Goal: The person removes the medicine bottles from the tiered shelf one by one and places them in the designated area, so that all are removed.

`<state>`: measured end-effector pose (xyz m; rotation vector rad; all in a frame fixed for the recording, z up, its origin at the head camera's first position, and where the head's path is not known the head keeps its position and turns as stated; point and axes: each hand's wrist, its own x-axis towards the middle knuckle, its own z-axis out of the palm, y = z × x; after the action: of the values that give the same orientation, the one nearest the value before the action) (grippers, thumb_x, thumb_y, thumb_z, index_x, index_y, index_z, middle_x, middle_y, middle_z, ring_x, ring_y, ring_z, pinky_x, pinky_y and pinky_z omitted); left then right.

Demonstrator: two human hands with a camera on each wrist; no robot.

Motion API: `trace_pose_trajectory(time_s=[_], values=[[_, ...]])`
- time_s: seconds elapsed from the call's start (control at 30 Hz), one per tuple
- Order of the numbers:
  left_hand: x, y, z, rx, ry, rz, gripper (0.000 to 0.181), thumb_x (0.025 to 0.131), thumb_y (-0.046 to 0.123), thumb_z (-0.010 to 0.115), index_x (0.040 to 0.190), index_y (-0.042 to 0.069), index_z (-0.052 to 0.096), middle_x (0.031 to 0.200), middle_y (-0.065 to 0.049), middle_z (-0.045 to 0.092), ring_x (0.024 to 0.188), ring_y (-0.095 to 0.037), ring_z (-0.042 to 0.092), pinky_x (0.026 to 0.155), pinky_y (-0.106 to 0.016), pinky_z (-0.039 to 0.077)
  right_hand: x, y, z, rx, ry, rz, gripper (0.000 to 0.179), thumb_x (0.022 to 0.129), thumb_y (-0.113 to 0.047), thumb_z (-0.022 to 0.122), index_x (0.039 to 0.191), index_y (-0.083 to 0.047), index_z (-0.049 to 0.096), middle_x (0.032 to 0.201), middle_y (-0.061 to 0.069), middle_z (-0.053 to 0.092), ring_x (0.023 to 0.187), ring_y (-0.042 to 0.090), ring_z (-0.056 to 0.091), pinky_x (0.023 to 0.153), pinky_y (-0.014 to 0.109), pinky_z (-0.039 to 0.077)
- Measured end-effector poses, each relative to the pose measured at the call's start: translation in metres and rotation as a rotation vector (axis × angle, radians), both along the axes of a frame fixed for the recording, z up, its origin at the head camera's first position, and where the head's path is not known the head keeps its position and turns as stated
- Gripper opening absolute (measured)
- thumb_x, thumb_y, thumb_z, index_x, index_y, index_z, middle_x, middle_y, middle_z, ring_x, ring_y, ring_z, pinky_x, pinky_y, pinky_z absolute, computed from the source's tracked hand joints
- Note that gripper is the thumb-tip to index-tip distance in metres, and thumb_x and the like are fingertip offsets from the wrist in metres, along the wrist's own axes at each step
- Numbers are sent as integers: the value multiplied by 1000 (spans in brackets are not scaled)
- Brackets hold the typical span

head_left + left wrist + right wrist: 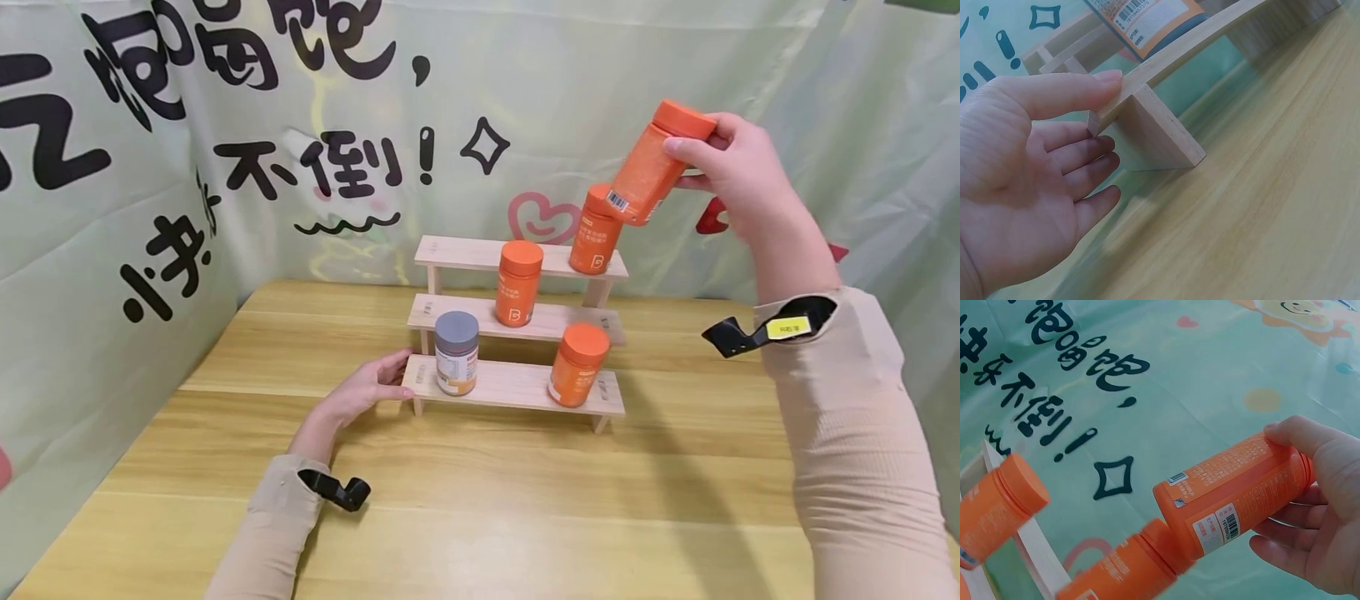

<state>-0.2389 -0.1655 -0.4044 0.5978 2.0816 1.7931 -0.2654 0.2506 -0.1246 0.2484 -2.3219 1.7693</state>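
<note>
Head view takes in a three-tier wooden rack on the worktop, four containers standing upright on it and a fifth, the raised orange bottle, held in the air above the right end of its top tier. The right hand grips that bottle near its lid, the base tipping down towards the rack; whether it touches the top-tier bottle below cannot be told. The middle-tier bottle, also orange, stands around the rack's centre, and the bottom-tier bottle, of the same colour, near the rack's lower right end. Towards the rack's lower left end is the grey-lidded jar. Lids are on all five, and walls and labels hide what they contain. At the rack's lower left end, the left hand holds the board between thumb and finger. Left wrist view makes this plainer: the thumb lies on top while three other fingers extend loosely beneath; it also shows a barcode label on the jar and the rack's front leg. Right wrist view alone shows a smiling sun figure on the cloth behind the rack, and reveals two barcodes on the raised orange bottle.
</note>
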Motion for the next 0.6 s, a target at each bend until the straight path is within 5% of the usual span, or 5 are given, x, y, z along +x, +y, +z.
trace_pose_trajectory(time_s=[0.13, 0.23, 0.37, 0.6], values=[[-1, 0, -1, 10, -1, -6, 82, 83, 3, 64, 144, -10, 10, 149, -27, 13, 135, -40, 19, 110, -46, 16, 4, 16, 1, 37, -80, -62, 49, 83, -33, 68, 125, -20, 47, 113, -4, 55, 84, 10, 61, 65, 39, 48], [0, -1, 0, 5, 0, -4, 82, 83, 3, 64, 144, -10, 10, 149, -27, 13, 135, -40, 18, 110, -46, 16, 5, 28, 1, 95, -134, -96, 52, 83, -38, 67, 128, -24, 44, 110, -8, 56, 78, 7, 61, 55, 45, 43], [0, -2, 0, -3, 2, 2, 82, 83, 3, 64, 144, -10, 10, 149, -28, 13, 135, -41, 19, 110, -47, 16, 7, 43, -8, 171, -137, -118, 58, 85, -38, 65, 134, -20, 40, 103, -10, 56, 73, 3, 61, 48, 34, 48], [0, -1, 0, -20, 3, 9, 82, 83, 5, 64, 144, -10, 11, 149, -27, 13, 135, -41, 19, 110, -47, 16, 8, 64, -33, 206, -93, -130, 65, 86, -30, 64, 140, -8, 35, 111, -3, 53, 78, -2, 58, 62, 11, 50]])
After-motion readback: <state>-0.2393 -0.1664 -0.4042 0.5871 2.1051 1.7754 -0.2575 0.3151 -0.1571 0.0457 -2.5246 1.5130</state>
